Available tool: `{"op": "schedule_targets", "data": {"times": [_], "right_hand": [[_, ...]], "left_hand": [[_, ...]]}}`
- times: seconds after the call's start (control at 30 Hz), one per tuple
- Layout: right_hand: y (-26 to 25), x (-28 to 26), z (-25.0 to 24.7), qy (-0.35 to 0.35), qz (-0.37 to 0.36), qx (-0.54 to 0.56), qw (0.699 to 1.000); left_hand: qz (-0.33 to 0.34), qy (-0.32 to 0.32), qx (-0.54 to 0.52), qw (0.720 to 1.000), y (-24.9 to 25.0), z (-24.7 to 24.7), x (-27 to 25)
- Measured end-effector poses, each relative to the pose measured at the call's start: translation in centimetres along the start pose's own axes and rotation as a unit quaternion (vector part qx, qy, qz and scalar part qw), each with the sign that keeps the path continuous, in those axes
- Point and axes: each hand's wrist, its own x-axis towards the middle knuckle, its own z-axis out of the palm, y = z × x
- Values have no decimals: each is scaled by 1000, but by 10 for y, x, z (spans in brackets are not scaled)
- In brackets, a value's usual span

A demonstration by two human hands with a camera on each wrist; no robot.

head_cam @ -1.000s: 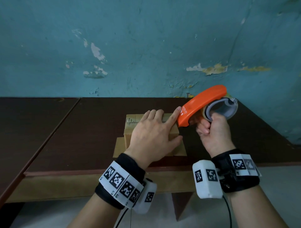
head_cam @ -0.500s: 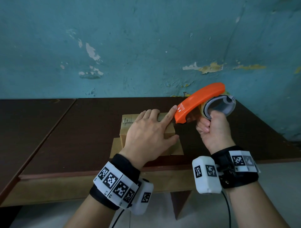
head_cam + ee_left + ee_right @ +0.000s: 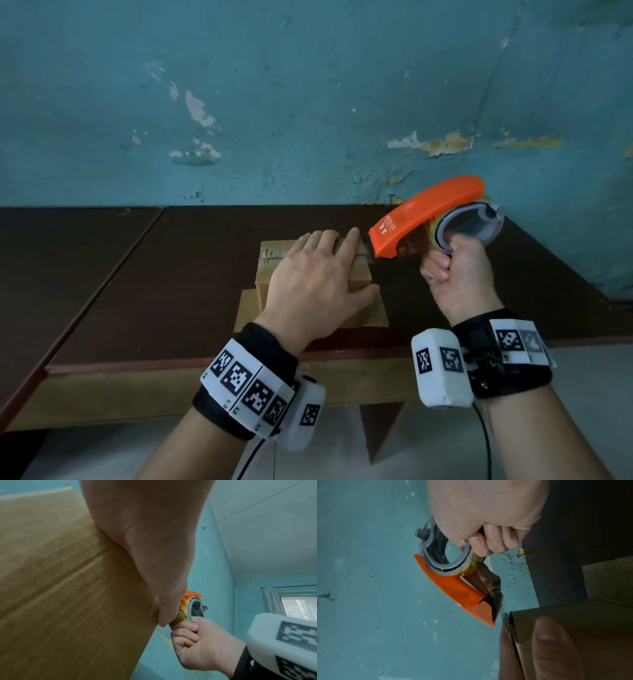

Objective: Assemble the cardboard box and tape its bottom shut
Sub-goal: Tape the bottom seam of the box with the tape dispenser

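A small cardboard box (image 3: 274, 260) stands on the dark table (image 3: 171, 274), its lower flaps (image 3: 375, 317) spread flat. My left hand (image 3: 337, 265) lies over the top with straight fingers pressing down and the thumb against the near side (image 3: 68, 588). My right hand (image 3: 448, 270) grips an orange tape dispenser (image 3: 428, 212) by its grey roll ring, just right of the box's top right edge. In the right wrist view the dispenser's (image 3: 453, 585) cutter sits close to the box corner (image 3: 590, 628), and a short strip of tape (image 3: 502, 613) runs between them.
A teal wall with peeling paint (image 3: 308, 102) rises right behind the table. A second dark table (image 3: 51, 274) adjoins on the left. The table's front edge (image 3: 137, 363) runs just below my wrists. A window (image 3: 300, 604) shows at the right.
The dispenser's nose has drawn a little to the right, off my left index fingertip. My left hand stays pressed on the box.
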Motion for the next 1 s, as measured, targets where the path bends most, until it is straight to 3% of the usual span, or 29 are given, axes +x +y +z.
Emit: {"op": "schedule_targets", "data": {"times": [0.17,0.33,0.63,1.0], "right_hand": [[-6,7,-9,31,-21,2,999],[-17,9,-27,81,-90,-59,991],[-14,4,-22,123,-95,-105,982],[-10,-1,-18,93,-196,-213,953]], "left_hand": [[-2,-3,-4,1000,-1,-1,-1],[-7,-2,-4,1000,0,-3,-1],[-7,-9,-5,1000,0,-5,-1],[-3,-14,-10,1000,-1,-4,-1]]}}
